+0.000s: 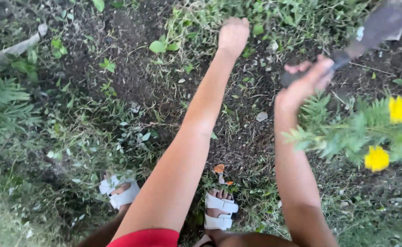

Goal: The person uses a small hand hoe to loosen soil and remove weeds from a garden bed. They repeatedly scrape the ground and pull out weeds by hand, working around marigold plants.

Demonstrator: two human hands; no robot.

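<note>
Near flowers [377,158]: right hand [303,82] w/ trowel [374,27]

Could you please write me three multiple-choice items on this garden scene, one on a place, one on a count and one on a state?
1. Where is the left hand?
A. down among the weeds
B. on a sandal
C. on a flower

2. How many yellow flowers show?
A. one
B. two
C. four

3. What is the right hand doing?
A. hanging open
B. gripping the dark tool handle
C. resting flat on soil

Answers: 1 A, its fist sits in the greenery; 2 B, two blooms at right; 3 B, fingers wrap the handle.
</note>
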